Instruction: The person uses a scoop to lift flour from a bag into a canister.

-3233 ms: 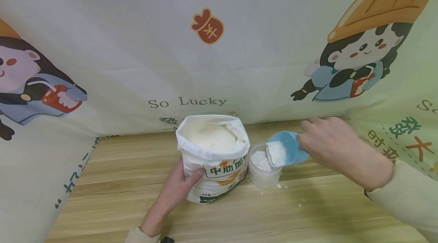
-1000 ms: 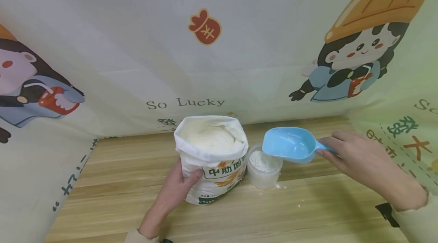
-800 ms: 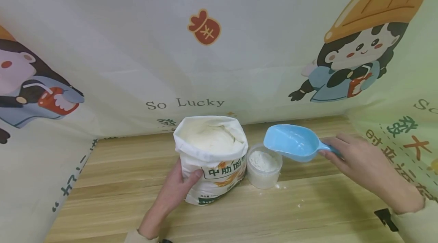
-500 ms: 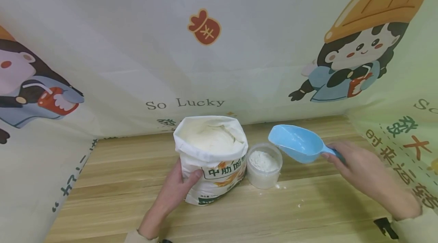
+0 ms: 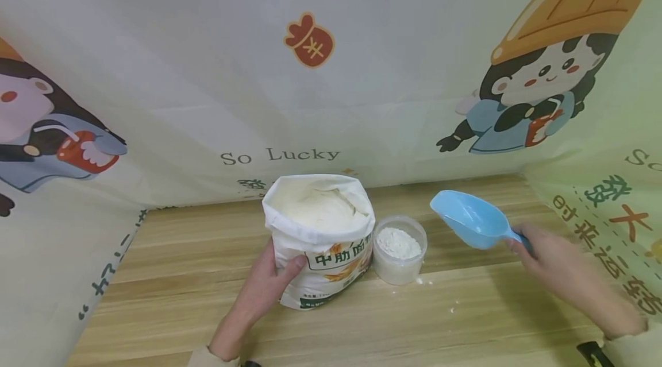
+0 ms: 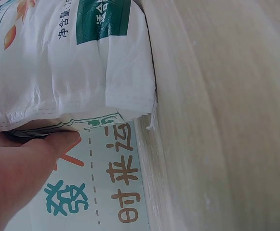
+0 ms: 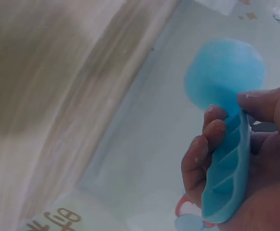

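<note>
My left hand (image 5: 269, 275) grips the lower left side of a white flour bag (image 5: 331, 275), thumb on its front. The bag stands upright with its top rolled open, flour (image 5: 320, 209) showing inside. Touching or close by its right side is a clear round tub (image 5: 398, 271) with a mound of flour (image 5: 398, 242) in it. My right hand (image 5: 555, 261) holds a blue scoop (image 5: 470, 220) by its handle, right of the tub and above the table. A thin dusting of flour shows in the scoop's bowl. In the right wrist view, fingers curl round the ribbed handle (image 7: 226, 178).
Small flour crumbs (image 5: 424, 281) lie on the wooden table (image 5: 362, 332) in front of the tub. A printed cloth (image 5: 403, 68) rises behind the table and along both sides.
Flour slid from the scoop into the tub. The right hand then tipped the scoop back level and drew it right, away from the tub. The left hand and bag stayed put.
</note>
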Action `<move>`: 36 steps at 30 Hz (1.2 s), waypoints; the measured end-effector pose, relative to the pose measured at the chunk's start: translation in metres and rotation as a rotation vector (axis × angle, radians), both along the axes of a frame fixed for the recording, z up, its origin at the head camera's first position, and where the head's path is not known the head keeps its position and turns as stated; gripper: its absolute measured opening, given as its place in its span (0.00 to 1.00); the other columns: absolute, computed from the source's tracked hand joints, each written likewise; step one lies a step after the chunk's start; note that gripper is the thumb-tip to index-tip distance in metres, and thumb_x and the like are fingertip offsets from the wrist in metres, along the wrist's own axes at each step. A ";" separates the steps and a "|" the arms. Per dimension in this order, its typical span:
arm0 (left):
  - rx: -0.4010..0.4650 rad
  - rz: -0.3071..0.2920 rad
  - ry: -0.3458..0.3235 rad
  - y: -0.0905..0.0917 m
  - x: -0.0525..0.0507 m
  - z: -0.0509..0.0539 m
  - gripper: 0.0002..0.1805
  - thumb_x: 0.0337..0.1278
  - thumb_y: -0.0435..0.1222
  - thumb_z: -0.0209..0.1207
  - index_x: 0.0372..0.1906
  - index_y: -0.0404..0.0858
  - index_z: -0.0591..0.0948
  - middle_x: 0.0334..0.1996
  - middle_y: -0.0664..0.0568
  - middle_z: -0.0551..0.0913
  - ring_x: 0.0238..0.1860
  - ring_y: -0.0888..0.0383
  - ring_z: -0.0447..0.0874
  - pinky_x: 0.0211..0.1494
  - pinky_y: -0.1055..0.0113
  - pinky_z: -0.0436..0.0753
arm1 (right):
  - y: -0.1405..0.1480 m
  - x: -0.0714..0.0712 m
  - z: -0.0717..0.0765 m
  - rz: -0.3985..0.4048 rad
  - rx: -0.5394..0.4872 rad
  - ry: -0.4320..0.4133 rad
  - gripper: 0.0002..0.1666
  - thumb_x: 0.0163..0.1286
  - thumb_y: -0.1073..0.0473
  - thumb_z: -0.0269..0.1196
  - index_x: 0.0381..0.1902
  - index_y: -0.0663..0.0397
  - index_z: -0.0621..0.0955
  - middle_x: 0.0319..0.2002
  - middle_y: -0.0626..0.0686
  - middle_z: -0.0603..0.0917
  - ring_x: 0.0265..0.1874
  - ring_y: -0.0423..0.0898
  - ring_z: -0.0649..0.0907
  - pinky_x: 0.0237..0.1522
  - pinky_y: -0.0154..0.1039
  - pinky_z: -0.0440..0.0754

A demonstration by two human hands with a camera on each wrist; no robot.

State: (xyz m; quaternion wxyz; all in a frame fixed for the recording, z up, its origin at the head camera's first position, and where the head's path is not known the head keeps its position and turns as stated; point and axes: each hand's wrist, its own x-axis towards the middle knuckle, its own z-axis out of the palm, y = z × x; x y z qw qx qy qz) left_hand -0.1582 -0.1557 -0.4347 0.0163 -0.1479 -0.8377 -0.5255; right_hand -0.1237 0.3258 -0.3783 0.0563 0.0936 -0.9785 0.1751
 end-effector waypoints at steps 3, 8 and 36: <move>0.000 0.003 -0.001 0.000 0.000 0.000 0.28 0.73 0.44 0.62 0.72 0.44 0.69 0.62 0.44 0.81 0.63 0.43 0.80 0.61 0.41 0.80 | 0.001 0.000 -0.008 0.004 0.012 -0.034 0.16 0.76 0.64 0.61 0.50 0.76 0.77 0.26 0.48 0.77 0.22 0.42 0.72 0.21 0.36 0.71; 0.009 -0.001 -0.007 0.000 0.001 -0.001 0.28 0.73 0.43 0.62 0.72 0.44 0.70 0.62 0.44 0.81 0.63 0.42 0.80 0.62 0.41 0.80 | 0.000 0.000 -0.023 0.024 0.027 -0.050 0.18 0.74 0.63 0.63 0.51 0.78 0.78 0.29 0.50 0.82 0.24 0.42 0.76 0.24 0.37 0.75; 0.024 0.008 -0.012 0.001 0.000 -0.001 0.28 0.73 0.43 0.62 0.72 0.43 0.69 0.61 0.44 0.82 0.62 0.43 0.80 0.62 0.41 0.80 | -0.027 0.000 -0.049 -0.054 0.008 -0.082 0.20 0.73 0.63 0.64 0.52 0.78 0.78 0.35 0.59 0.84 0.31 0.51 0.82 0.33 0.52 0.85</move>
